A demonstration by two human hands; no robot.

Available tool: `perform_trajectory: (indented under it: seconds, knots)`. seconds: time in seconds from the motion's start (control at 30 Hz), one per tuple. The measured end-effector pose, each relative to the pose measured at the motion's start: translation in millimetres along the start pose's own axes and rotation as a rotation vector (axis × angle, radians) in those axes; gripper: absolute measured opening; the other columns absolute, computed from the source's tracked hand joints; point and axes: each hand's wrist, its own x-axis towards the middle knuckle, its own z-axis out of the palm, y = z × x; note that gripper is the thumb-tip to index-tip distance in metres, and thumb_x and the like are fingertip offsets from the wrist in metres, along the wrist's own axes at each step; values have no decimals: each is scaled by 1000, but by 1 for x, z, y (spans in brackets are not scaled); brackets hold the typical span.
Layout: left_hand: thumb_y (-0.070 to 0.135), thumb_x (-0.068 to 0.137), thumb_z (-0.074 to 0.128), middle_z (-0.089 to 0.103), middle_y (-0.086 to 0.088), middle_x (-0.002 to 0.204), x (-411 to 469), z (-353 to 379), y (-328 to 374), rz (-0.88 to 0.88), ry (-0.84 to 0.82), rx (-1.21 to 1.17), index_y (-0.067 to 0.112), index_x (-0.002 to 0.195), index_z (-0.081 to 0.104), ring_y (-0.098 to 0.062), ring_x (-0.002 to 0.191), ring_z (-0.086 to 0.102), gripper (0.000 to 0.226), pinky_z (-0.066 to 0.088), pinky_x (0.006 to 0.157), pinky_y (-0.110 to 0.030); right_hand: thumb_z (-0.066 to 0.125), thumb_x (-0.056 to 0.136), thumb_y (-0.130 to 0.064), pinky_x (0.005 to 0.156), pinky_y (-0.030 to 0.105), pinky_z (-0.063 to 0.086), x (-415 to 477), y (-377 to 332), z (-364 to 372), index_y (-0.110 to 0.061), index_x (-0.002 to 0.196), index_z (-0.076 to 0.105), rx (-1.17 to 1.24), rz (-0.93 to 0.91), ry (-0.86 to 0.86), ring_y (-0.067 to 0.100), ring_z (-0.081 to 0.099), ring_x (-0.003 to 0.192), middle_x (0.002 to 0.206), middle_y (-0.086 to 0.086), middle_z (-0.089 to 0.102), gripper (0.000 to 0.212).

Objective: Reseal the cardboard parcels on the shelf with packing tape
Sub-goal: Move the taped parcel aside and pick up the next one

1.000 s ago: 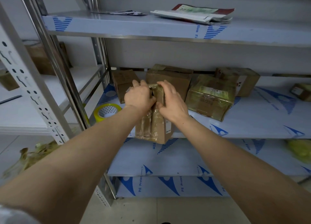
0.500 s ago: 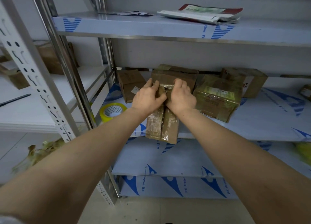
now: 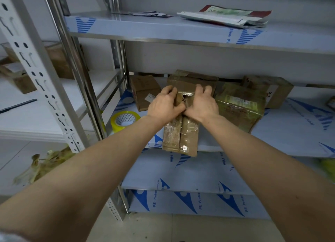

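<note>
Your left hand [image 3: 164,106] and right hand [image 3: 203,105] grip parcel [image 3: 181,136] top, fingers curled over flaps, pressing seam closed for taping; tape roll [image 3: 125,119] waits just left on shelf [image 3: 290,132].

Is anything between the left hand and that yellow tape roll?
Nothing visible does. The left hand grips the parcel; the tape roll lies to its left on the shelf, with only bare shelf between. The small box sits farther back.
</note>
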Motion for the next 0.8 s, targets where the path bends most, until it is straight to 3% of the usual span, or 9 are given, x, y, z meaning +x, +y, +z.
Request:
perform_trajectory:
  seconds: [0.17,0.4,0.5,0.6,0.8]
  knots:
    - [43,93,50,34,-6,150,5,1,8,-17,-50,21,10,135,49,-27,128,44,53,38,98,-35,65,82,-42,90,37,46,2,9,-6,-9,152,-1,24,34,-76,39,50,120,148,21,25,102]
    - [38,88,57,34,-13,142,14,6,17,-176,-205,-25,24,143,41,-32,122,47,59,42,98,-37,62,84,-29,87,38,46,-4,12,2,-8,147,21,8,-20,-108,40,53,115,135,21,42,78]
    - [36,83,62,34,-16,135,24,8,22,-338,-324,21,15,132,46,-33,119,45,56,45,97,-38,64,84,-27,85,38,47,-8,9,11,-8,145,26,-27,-52,-157,39,54,113,132,19,43,75]
    - [34,84,62,32,-19,135,31,10,23,-457,-376,101,7,134,40,-33,122,39,61,43,93,-35,66,85,-30,83,36,47,-12,2,22,-8,145,26,-33,-90,-167,37,55,112,130,18,45,75]
    - [33,92,59,33,-17,140,29,9,23,-456,-340,337,1,141,32,-32,130,33,64,38,100,-34,66,86,-28,78,36,45,-10,-7,29,-5,143,27,-106,-151,-138,39,55,111,130,18,44,73]
